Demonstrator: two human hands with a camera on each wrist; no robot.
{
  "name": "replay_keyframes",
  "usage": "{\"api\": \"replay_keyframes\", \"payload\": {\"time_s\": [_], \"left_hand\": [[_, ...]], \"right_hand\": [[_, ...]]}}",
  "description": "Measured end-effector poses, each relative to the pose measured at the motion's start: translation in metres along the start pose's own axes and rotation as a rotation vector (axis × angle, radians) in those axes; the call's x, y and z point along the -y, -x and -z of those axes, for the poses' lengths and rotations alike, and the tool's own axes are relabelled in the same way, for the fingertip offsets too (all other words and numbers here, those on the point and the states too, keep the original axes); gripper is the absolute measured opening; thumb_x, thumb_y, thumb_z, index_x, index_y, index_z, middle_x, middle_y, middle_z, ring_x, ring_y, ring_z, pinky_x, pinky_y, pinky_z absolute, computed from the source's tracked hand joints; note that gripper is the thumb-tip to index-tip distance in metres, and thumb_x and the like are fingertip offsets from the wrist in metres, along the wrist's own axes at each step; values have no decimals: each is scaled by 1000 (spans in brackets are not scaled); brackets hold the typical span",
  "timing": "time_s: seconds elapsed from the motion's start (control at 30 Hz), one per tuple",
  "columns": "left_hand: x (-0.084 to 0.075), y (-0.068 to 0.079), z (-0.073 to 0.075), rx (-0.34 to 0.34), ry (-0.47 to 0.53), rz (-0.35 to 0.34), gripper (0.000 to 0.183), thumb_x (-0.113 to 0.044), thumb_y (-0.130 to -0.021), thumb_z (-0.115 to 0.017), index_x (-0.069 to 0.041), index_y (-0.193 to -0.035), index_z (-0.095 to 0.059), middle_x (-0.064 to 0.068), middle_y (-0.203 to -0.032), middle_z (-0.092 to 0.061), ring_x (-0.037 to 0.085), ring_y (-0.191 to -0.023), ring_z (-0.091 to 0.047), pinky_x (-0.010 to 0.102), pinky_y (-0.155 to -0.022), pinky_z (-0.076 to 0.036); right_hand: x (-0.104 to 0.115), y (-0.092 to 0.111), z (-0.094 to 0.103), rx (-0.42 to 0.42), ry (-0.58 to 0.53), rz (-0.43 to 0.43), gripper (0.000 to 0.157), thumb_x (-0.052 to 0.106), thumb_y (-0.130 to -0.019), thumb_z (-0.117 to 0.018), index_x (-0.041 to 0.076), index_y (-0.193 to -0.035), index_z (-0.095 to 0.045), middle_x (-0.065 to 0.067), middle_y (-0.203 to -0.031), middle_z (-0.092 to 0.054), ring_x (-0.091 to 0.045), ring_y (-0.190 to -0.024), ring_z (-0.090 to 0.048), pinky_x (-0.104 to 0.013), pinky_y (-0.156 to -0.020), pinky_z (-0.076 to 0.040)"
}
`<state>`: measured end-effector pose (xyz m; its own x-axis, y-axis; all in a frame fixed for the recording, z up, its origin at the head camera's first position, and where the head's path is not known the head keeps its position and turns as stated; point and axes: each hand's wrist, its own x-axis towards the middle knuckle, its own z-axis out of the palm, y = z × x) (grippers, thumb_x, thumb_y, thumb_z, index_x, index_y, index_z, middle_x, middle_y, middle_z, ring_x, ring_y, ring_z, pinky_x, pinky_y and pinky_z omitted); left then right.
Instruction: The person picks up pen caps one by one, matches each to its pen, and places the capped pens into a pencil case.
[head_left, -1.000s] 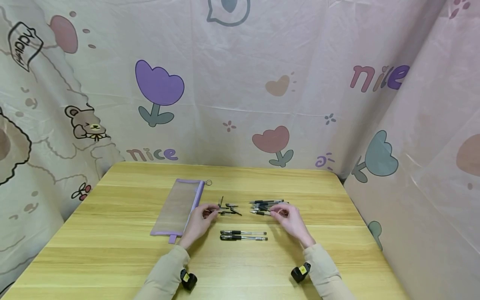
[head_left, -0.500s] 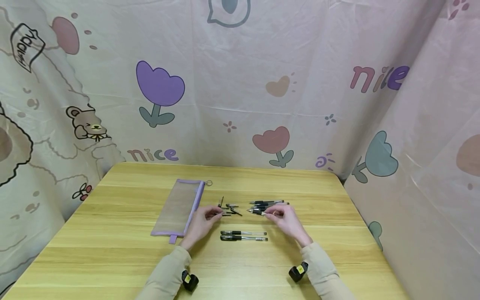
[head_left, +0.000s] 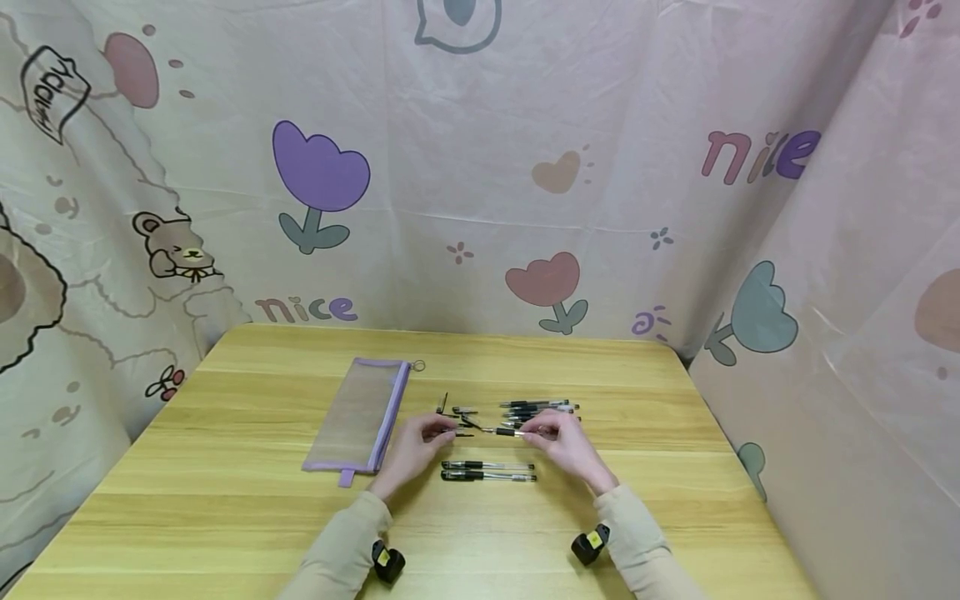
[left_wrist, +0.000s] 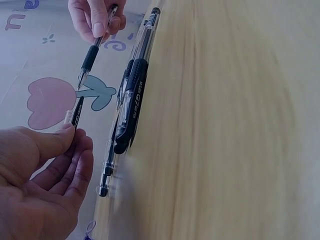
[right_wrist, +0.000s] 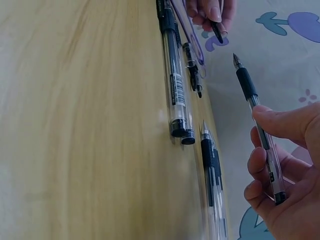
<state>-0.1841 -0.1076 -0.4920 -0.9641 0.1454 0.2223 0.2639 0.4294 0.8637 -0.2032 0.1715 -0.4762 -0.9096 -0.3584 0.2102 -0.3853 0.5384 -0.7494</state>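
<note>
Pinching a small black-and-clear cap (left_wrist: 76, 112), the left grip (head_left: 418, 450) faces the right grip (head_left: 564, 442), whose thumb and curled fingers hold an uncapped pen (head_left: 510, 432); nib and cap sit near each other but apart, above the counter (head_left: 487, 542). The likeliest fault would be a poor meeting of the two: should they come together at an angle, the nib could scrape the rim or clip, or ink the fingertips, since the cap is tiny and largely covered by fingers. The slick barrel could also twist or slide if the thumb pressed too lightly. A low sweep of the left grip could scatter the loose caps (head_left: 464, 410) lying close by, and a sleeve (head_left: 341, 542) could set the two capped pens (head_left: 472, 476) rolling, their barrels being round. The bare nibs of the bunched uncapped pens (head_left: 534, 406) beyond the right grip could mark whatever brushes them.

The held pen is a slim, clear plastic tube with a black, rubbery-looking sleeve section and a shiny conical nib. The cap joins a transparent tube to a tapering, printed black clip. A flat pouch (head_left: 350, 417) of sheer mesh edged in lilac lies left of the left grip. The counter shows smooth, yellowish wood grain; behind hangs a creased, printed cloth (head_left: 450, 125).
</note>
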Motion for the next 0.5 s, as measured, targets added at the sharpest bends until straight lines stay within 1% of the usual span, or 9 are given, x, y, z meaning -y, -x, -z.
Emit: {"api": "replay_keyframes", "payload": {"time_s": [0.13,0.27,0.37,0.5], "left_hand": [[-1,0,-1,5,2,5,17,-1,-89,-71,0,-106,-73,13,-100,-76,21,-88,-71,24,-81,-57],[-2,-1,-3,11,-1,9,17,-2,-89,-71,-2,-105,-74,11,-100,-76,19,-87,-70,22,-80,-56],[-2,-1,-4,10,-7,-3,16,-3,-89,-72,-3,-105,-74,11,-99,-77,19,-87,-71,22,-79,-56],[-1,0,-5,6,-10,-16,15,-3,-89,-72,-3,-103,-74,12,-99,-77,19,-86,-71,23,-78,-57]], "right_hand": [[3,1,-2,-2,7,7,11,10,-87,-76,13,-97,-79,-1,-94,-73,-9,-85,-61,-19,-76,-50],[4,0,-4,-5,25,11,12,9,-86,-77,13,-97,-79,-1,-95,-74,-12,-88,-63,-20,-78,-50],[5,0,-5,-5,30,11,14,7,-85,-77,13,-97,-79,-1,-95,-74,-14,-89,-64,-20,-79,-50],[6,0,-6,1,27,12,15,5,-85,-76,12,-97,-79,-2,-95,-74,-12,-88,-64,-20,-79,-51]]}}
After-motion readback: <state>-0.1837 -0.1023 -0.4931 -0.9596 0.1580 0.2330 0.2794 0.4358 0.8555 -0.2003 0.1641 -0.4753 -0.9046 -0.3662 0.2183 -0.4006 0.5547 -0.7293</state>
